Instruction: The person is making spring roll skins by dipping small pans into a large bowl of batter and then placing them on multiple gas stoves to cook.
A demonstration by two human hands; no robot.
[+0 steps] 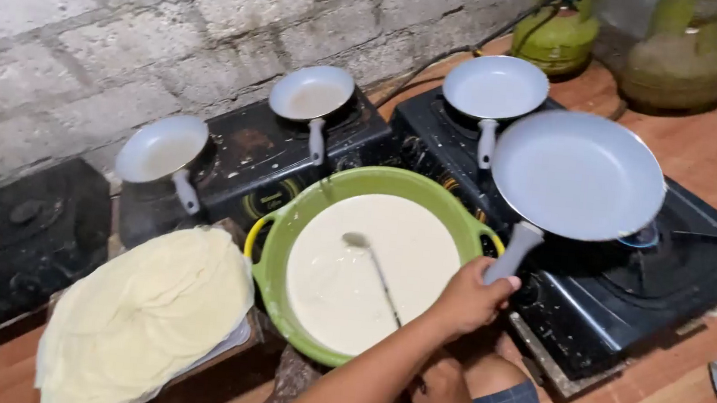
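Right hand [471, 299] is gripping the grey handle of the large pan [579, 175] over the black stove [627, 294].

The fingers are closing around the handle end; the handle is running from the hand up and right to the pan, which is lying flat above the burner. The left hand [445, 395] is resting low near the knee, loosely curled, holding nothing I can see. Just left, a green basin [287, 230] is holding pale batter with a ladle [371, 259] leaning in it. Beyond are standing three small pans [312, 94]; thin crepes [146, 313] are piling at left.

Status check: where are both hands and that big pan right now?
Right hand grips large pan handle over stove. Left hand low by lap, grip unclear. Green batter bowl beside pan, ladle inside.
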